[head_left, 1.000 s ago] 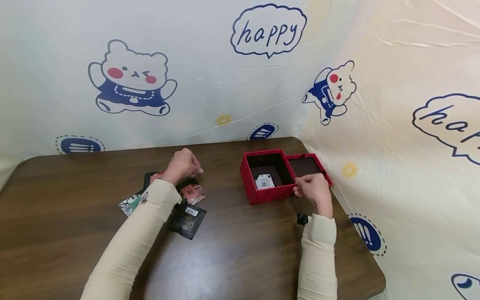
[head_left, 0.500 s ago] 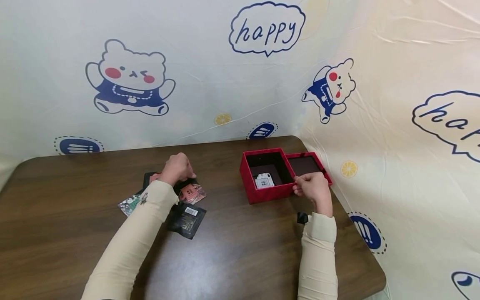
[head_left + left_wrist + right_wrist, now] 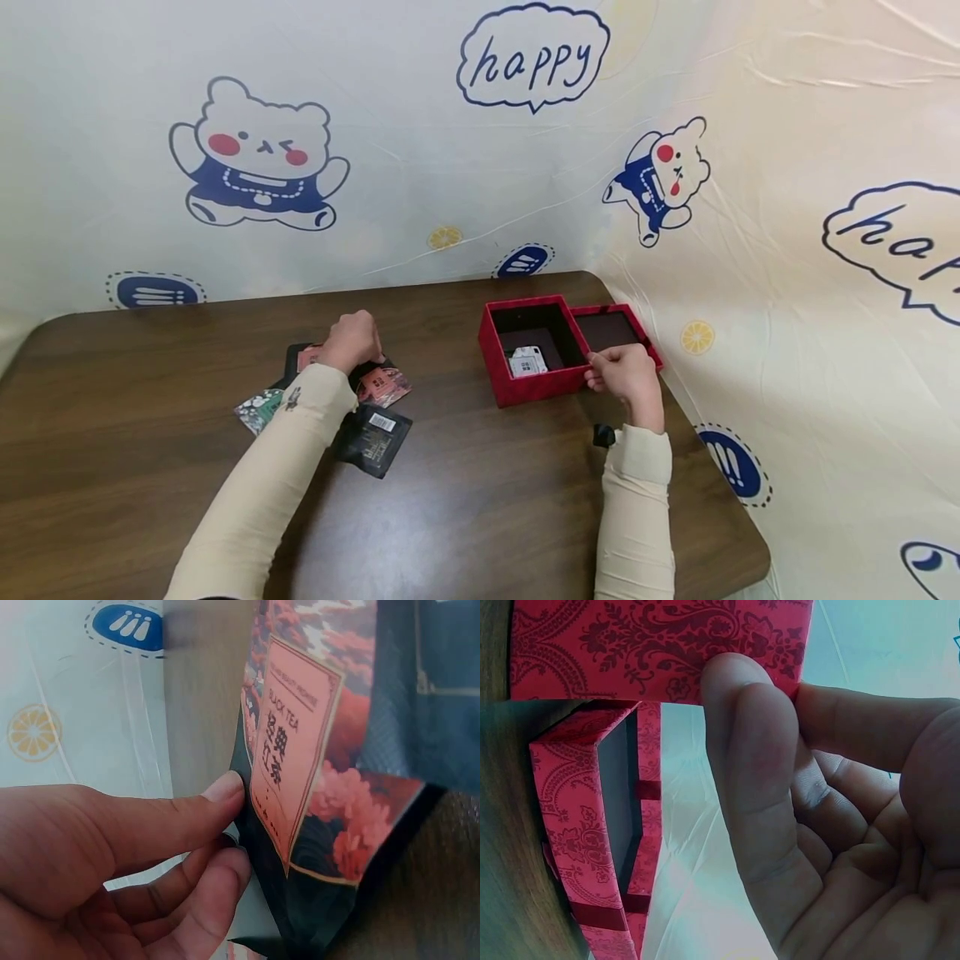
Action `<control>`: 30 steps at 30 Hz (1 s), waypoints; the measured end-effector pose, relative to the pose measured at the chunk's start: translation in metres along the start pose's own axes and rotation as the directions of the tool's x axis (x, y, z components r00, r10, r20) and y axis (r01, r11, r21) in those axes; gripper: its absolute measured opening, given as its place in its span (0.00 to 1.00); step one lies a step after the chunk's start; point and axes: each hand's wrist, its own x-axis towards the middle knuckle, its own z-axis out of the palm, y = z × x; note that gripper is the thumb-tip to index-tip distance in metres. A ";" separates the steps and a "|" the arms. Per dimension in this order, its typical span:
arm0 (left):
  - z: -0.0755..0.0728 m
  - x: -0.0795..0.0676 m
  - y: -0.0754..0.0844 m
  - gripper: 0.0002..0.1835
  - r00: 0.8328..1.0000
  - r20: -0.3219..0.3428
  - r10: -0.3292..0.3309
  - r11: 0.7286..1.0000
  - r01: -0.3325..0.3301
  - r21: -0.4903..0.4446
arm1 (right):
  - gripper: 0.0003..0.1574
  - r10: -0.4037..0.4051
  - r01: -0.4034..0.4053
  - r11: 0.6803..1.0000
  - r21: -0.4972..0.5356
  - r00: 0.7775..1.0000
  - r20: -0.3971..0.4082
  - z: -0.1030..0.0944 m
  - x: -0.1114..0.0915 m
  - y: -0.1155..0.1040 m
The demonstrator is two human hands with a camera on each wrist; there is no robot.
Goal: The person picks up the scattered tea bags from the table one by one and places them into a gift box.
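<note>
Head view, left hand point(image 3: 352, 343): I see it pinching the black tea packet point(image 3: 300, 742) by its edge.
Dark pouch point(image 3: 374, 440): near side of that hand.
Red box point(image 3: 536, 389): left of the right hand point(image 3: 626, 375), which pinches its corner.

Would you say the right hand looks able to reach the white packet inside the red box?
Probably yes: the right hand pinches a corner of the red box, whose open top leaves the white packet uncovered.

Spreads out as a dark brown, wood-grained table point(image 3: 487, 500); carries an open, squarish, red patterned box point(image 3: 536, 390), a shallow red lid point(image 3: 606, 331) just beside it and, farther left, several flat black printed packets point(image 3: 377, 442).
</note>
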 end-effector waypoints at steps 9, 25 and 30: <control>0.001 0.002 0.002 0.06 0.999 0.039 -0.019 1.000 0.018 0.017 | 0.14 -0.002 0.002 1.000 0.008 1.000 -0.006 0.001 0.000 0.001; 0.001 0.004 0.002 0.09 0.997 0.071 -0.007 0.998 0.003 0.058 | 0.14 -0.017 0.017 1.000 0.003 1.000 -0.009 0.001 0.001 0.001; 0.002 0.003 -0.002 0.05 0.998 0.055 0.032 0.999 -0.034 0.026 | 0.15 -0.009 0.009 1.000 -0.002 1.000 -0.007 0.000 0.001 0.001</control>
